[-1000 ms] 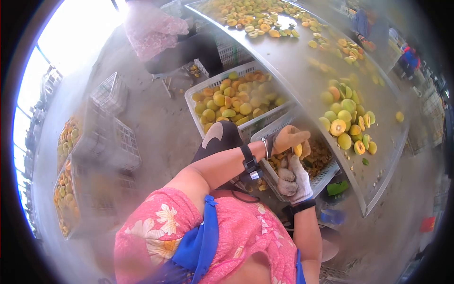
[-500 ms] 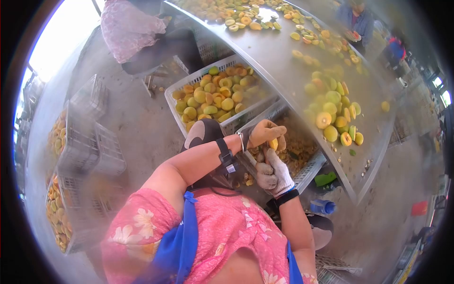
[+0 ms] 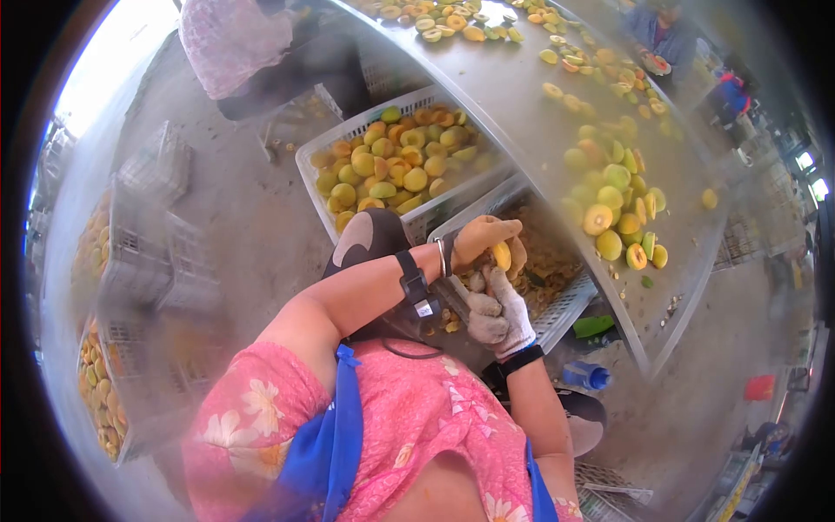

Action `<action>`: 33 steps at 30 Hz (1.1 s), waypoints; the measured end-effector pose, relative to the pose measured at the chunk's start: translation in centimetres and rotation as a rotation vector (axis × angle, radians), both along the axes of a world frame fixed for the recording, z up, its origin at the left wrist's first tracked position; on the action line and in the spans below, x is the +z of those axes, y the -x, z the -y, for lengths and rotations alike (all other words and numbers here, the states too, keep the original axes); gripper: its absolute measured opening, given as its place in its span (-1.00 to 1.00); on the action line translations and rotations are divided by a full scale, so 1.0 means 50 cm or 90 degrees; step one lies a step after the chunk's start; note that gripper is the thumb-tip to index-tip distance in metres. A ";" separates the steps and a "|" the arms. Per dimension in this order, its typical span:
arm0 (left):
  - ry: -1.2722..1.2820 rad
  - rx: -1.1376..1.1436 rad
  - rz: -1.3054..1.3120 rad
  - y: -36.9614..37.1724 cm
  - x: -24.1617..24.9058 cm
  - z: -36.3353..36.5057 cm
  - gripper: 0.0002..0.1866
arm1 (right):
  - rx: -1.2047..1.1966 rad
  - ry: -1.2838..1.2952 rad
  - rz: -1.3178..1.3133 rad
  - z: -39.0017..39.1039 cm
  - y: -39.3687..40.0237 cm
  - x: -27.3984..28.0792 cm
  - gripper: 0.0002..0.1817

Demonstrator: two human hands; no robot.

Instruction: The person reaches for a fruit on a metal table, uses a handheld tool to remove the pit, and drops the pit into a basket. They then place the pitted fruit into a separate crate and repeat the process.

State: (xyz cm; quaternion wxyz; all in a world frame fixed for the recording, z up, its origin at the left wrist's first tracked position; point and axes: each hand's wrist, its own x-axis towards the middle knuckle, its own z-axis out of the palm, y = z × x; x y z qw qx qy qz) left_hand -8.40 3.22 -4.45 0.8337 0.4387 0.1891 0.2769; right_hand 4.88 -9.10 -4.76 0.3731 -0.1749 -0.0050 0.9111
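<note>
My left hand [image 3: 485, 241], in a tan glove, is closed around a yellow peach piece [image 3: 502, 255]. Just below it, my right hand [image 3: 498, 313] wears a white-and-grey glove and has its fingers curled, with the thumb up against the peach piece. Whatever those right fingers grip is hidden. Both hands are over a crate [image 3: 570, 306] of brownish scraps and pits, partly covered by my hands. Beside that crate, close to my knee, stands a white crate [image 3: 315, 193] full of yellow-green peaches [image 3: 383, 167].
A metal table [image 3: 522, 113] slopes along the right, bearing cut peaches [image 3: 613, 196]. Stacked crates [image 3: 139, 270] stand at the left. A blue cup [image 3: 588, 375] lies near my right knee. Other people [image 3: 657, 43] are across the table and at upper left.
My hands stay together around the peach piece with only a slight shift. The view has tilted a little. Across the table, a person's hand with a fruit piece has moved slightly.
</note>
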 end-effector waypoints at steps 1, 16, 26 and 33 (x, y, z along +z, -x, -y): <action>0.033 0.016 0.038 0.001 -0.002 0.006 -0.48 | 0.000 -0.006 0.001 0.001 0.001 -0.003 -0.56; 0.416 0.378 0.077 -0.018 -0.042 -0.037 -0.47 | -0.050 -0.092 -0.037 -0.034 0.002 -0.004 -0.55; 0.276 0.688 0.155 0.109 -0.090 -0.398 -0.54 | -0.134 -0.018 -0.015 -0.038 -0.018 -0.013 -0.53; -0.331 0.884 -0.211 0.031 -0.020 -0.284 -0.62 | -0.103 0.025 0.455 -0.033 -0.014 -0.011 -0.54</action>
